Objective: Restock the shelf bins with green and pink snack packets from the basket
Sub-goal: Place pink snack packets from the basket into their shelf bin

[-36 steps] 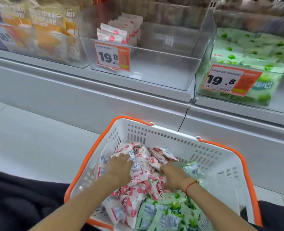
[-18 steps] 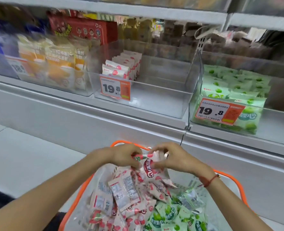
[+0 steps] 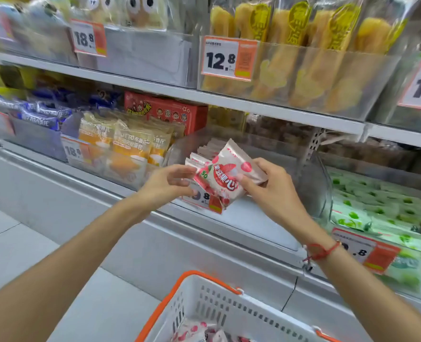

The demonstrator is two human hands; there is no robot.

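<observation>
Head view, right hand [image 3: 271, 191] fingers clamped on pink packets [image 3: 225, 178]; left hand [image 3: 168, 182] fingers apart; basket [image 3: 219, 307] cut off

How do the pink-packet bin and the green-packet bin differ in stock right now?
The pink-packet bin holds one short upright row at its left, the rest bare; the green-packet bin is packed with stacked packets. The right hand holds pink packets before the first; nothing nears the second. Both are clear bins with orange price tags.
</observation>
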